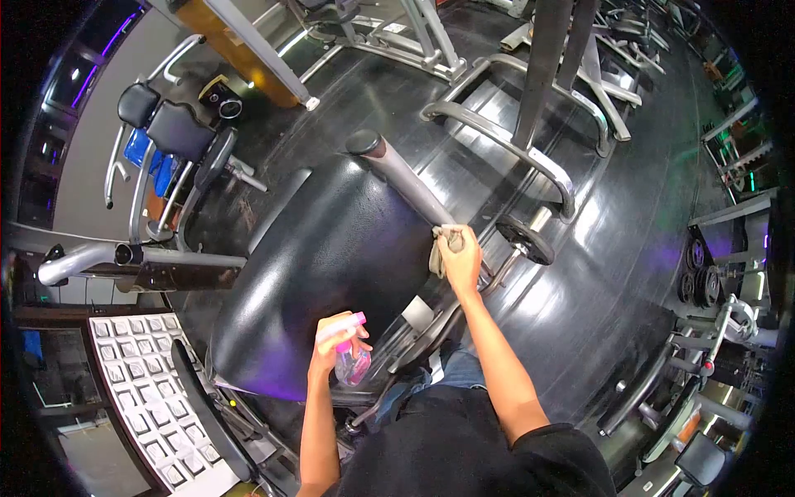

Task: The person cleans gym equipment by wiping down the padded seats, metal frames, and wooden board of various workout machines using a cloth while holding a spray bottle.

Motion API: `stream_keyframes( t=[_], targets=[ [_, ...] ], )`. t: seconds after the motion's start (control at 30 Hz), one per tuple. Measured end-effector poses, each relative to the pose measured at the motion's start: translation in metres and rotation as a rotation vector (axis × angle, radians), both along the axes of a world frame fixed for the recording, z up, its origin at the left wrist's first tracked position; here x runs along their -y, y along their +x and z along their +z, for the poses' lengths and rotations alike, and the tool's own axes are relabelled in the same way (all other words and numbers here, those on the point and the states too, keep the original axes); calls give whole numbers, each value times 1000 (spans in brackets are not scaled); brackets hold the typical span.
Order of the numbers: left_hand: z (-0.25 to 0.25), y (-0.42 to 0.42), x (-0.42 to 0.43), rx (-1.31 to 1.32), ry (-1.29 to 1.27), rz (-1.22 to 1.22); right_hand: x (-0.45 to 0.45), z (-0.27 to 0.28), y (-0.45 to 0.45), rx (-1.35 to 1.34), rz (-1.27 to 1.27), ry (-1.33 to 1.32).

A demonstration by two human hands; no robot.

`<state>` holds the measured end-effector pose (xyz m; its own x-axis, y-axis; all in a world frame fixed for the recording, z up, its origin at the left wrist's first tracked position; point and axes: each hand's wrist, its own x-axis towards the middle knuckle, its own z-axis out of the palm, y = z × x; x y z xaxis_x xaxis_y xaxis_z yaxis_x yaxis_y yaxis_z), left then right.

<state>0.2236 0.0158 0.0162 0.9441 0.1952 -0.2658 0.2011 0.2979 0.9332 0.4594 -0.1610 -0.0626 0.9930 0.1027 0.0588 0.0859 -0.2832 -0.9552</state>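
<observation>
A clear spray bottle [354, 364] with a pink and white trigger head is gripped by my left hand [325, 348], in front of the lower edge of a black padded bench [331, 240]. My right hand [464, 263] has its fingers closed on a beige cloth [440, 255]. That cloth lies against the lower end of a grey metal tube [414, 192], which runs along the pad's right side and ends in a dark cap [364, 142]. The part of the cloth under my fingers is hidden.
A chrome-and-grey machine frame [505, 137] stands ahead on the right, near a black weight plate [525, 240]. Another padded seat machine [180, 131] is at the upper left. A grey handle bar [79, 263] sticks out at the left. Dark rubber floor [613, 273] extends to the right.
</observation>
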Motion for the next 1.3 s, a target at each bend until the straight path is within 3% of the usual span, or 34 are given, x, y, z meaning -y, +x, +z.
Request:
stream_keyframes(
  t=[0.13, 0.27, 0.33, 0.43, 0.57, 0.8, 0.87, 0.93, 1.13, 1.2, 1.3],
  targets=[
    [2, 0, 1, 3, -27, 20, -6, -14, -13, -78, -59, 22],
    [0, 0, 0, 2, -17, 25, -6, -18, -64, -186, -151, 245],
    [1, 1, 0, 11, -22, 19, -7, -32, -89, -119, -136, 108],
    [1, 0, 2, 3, -11, 38, -6, -35, -116, -230, -114, 96],
    [3, 1, 2, 4, 9, 31, 2, -25, -92, -205, -16, 103],
    [-3, 0, 3, -12, -5, 55, -4, -35, -20, -189, -117, 145],
    [-2, 1, 5, 11, 8, 55, -6, -36, -27, -317, -148, 202],
    [-2, 2, 5, 28, 8, 34, -10, -44, -50, -157, -198, 124],
    [-1, -2, 13, 37, 46, 65, -24, -53, -157, -62, -121, 43],
    [3, -5, 16, 52, 72, 88, -24, -53, -192, -268, -12, 47],
    [3, -25, 20, 20, 35, 129, -18, -54, -198, -238, 65, 83]
  ],
)
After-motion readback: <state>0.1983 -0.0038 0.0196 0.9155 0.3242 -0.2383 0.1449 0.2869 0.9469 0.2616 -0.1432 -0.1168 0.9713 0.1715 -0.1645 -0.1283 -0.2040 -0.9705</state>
